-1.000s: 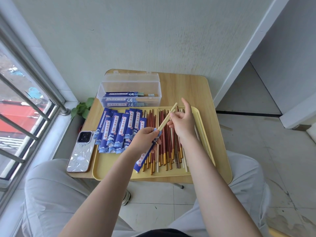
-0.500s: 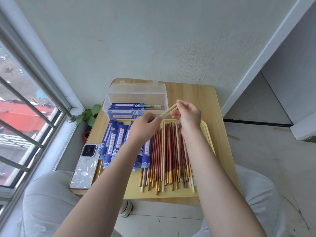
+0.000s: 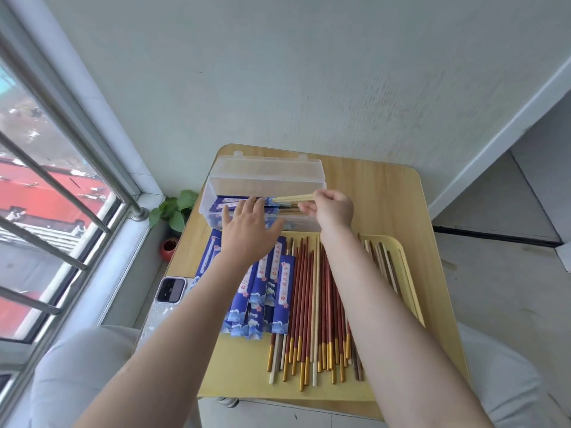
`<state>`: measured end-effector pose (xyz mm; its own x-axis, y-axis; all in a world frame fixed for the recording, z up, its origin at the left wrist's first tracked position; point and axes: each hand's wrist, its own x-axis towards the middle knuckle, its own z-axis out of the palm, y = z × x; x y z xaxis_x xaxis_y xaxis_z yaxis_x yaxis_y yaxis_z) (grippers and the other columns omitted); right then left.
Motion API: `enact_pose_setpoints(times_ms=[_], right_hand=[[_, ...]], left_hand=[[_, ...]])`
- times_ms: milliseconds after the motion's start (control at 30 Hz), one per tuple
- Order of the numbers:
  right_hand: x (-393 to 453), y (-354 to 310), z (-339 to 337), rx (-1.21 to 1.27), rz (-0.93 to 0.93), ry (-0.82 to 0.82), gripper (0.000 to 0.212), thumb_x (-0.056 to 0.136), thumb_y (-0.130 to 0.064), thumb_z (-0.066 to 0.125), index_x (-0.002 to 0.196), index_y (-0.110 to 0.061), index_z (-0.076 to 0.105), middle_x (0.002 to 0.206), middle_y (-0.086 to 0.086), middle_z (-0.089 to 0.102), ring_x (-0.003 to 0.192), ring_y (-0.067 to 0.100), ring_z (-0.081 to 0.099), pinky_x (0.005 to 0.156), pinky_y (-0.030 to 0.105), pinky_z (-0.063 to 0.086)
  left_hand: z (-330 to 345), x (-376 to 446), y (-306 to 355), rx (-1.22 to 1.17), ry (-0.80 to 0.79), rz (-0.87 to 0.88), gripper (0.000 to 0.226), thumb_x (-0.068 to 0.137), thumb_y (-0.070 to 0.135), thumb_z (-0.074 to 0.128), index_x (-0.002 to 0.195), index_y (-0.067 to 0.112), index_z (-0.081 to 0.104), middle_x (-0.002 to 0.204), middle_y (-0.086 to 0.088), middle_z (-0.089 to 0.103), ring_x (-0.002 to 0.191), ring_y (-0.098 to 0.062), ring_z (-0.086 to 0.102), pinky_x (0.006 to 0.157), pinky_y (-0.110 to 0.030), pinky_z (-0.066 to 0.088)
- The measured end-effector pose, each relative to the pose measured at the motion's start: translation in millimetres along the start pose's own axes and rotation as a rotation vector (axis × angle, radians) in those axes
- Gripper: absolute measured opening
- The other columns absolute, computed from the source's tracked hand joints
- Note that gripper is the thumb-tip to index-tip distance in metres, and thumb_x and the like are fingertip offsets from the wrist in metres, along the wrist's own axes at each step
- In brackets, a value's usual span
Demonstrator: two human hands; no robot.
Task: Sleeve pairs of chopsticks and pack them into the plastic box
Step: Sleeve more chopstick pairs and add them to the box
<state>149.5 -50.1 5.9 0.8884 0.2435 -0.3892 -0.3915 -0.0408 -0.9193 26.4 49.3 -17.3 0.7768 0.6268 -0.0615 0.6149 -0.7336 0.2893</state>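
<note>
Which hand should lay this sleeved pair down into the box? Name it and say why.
Right. The right hand already pinches the sleeved pair by its bare ends, over the open plastic box. The left hand lies open and flat at the box's front wall, gripping nothing.

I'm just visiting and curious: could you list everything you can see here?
plastic box: one, clear, lid open, back of table
sleeved pair: one, pale chopsticks in blue sleeve, over the box
empty sleeves: many, blue, tray's left part
loose chopsticks: many, mostly red with gold ends, on tray
tray: one, yellow
table: one, wooden
phone: one, table's left edge
plant: one, green, by window
hands: left flat over box, right pinching the pair
</note>
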Motion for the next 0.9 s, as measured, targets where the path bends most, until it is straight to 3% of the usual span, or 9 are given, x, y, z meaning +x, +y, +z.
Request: enact_pose_setpoints(times_ms=[200, 300, 367, 433, 500, 600, 667, 800, 900], right_hand=[[-4.4, -4.1, -12.5, -0.257, -0.189, -0.003, 0.026, 0.100, -0.008, 0.049, 0.115, -0.014, 0.069, 0.063, -0.010, 0.068, 0.060, 0.022, 0.072, 0.068, 0.035, 0.062], [-11.9, -7.3, -19.5, -0.353, -0.269, -0.048, 0.027, 0.099, -0.008, 0.047, 0.110, -0.012, 0.071, 0.081, -0.001, 0.074, 0.056, 0.019, 0.068, 0.059, 0.031, 0.059], [-18.6, -6.5, -23.0, -0.474, -0.303, -0.121, 0.024, 0.099, -0.008, 0.048, 0.107, -0.013, 0.070, 0.092, 0.002, 0.073, 0.050, 0.011, 0.063, 0.051, 0.024, 0.053], [-28.8, -1.2, -26.6, -0.662, -0.281, -0.246, 0.019, 0.100, -0.012, 0.050, 0.106, -0.016, 0.069, 0.087, 0.002, 0.072, 0.049, 0.008, 0.059, 0.046, 0.020, 0.047], [-41.0, 8.9, -28.1, -0.917, -0.180, -0.409, 0.014, 0.100, -0.020, 0.055, 0.101, -0.015, 0.068, 0.083, 0.005, 0.072, 0.051, 0.010, 0.060, 0.047, 0.022, 0.047], [-58.3, 31.1, -25.4, -1.312, -0.021, -0.575, 0.024, 0.097, -0.032, 0.062, 0.091, -0.009, 0.069, 0.079, 0.008, 0.073, 0.057, 0.018, 0.065, 0.055, 0.029, 0.050], [-68.7, 47.7, -23.4, -1.426, 0.003, -0.555, 0.025, 0.093, -0.032, 0.065, 0.089, -0.007, 0.065, 0.074, 0.007, 0.069, 0.060, 0.021, 0.063, 0.056, 0.028, 0.048], [-80.8, 76.3, -25.0, -1.325, 0.001, -0.424, 0.056, 0.084, -0.033, 0.074, 0.125, -0.009, 0.043, 0.107, 0.007, 0.066, 0.092, 0.027, 0.067, 0.068, 0.035, 0.053], [-81.5, 86.7, -27.1, -1.242, -0.069, -0.407, 0.035, 0.089, -0.034, 0.069, 0.113, -0.010, 0.059, 0.107, 0.006, 0.069, 0.089, 0.025, 0.067, 0.069, 0.034, 0.054]], left_hand=[[-2.4, 6.0, 1.0, 0.107, -0.057, -0.031, 0.064, 0.101, 0.061, 0.023, 0.146, 0.020, 0.045, 0.151, -0.002, 0.045, 0.144, -0.025, 0.034, 0.118, -0.063, -0.004], [-3.1, 8.2, 1.7, 0.052, -0.020, -0.035, 0.059, 0.102, 0.058, 0.028, 0.140, 0.019, 0.052, 0.148, -0.004, 0.048, 0.142, -0.025, 0.035, 0.119, -0.061, 0.000], [-3.1, 2.1, 3.1, -0.060, 0.125, 0.001, 0.046, 0.102, 0.048, 0.039, 0.127, 0.017, 0.062, 0.136, -0.005, 0.055, 0.132, -0.026, 0.044, 0.116, -0.052, 0.020], [-6.0, -11.7, 6.0, -0.219, 0.265, -0.003, 0.032, 0.100, 0.034, 0.047, 0.093, 0.010, 0.067, 0.100, -0.006, 0.062, 0.098, -0.026, 0.055, 0.084, -0.039, 0.042], [-7.4, -26.6, 6.6, -0.265, 0.198, -0.092, 0.033, 0.097, 0.027, 0.046, 0.070, 0.009, 0.051, 0.070, -0.003, 0.050, 0.068, -0.023, 0.048, 0.055, -0.030, 0.033], [-2.6, -43.5, 1.3, -0.078, -0.125, -0.151, 0.030, 0.096, 0.030, 0.047, 0.072, 0.012, 0.049, 0.069, 0.000, 0.048, 0.059, -0.018, 0.044, 0.051, -0.026, 0.031], [5.2, -54.3, -3.3, -0.015, -0.237, -0.144, 0.024, 0.095, 0.032, 0.051, 0.080, 0.013, 0.053, 0.077, 0.000, 0.053, 0.063, -0.016, 0.047, 0.051, -0.026, 0.032], [21.8, -74.3, -11.1, -0.042, -0.224, -0.133, 0.019, 0.093, 0.032, 0.058, 0.100, 0.015, 0.056, 0.091, 0.000, 0.058, 0.080, -0.021, 0.056, 0.061, -0.029, 0.041], [27.1, -82.8, -13.1, -0.098, -0.148, -0.126, 0.017, 0.094, 0.031, 0.058, 0.094, 0.015, 0.051, 0.089, 0.000, 0.057, 0.076, -0.020, 0.054, 0.061, -0.030, 0.040]])
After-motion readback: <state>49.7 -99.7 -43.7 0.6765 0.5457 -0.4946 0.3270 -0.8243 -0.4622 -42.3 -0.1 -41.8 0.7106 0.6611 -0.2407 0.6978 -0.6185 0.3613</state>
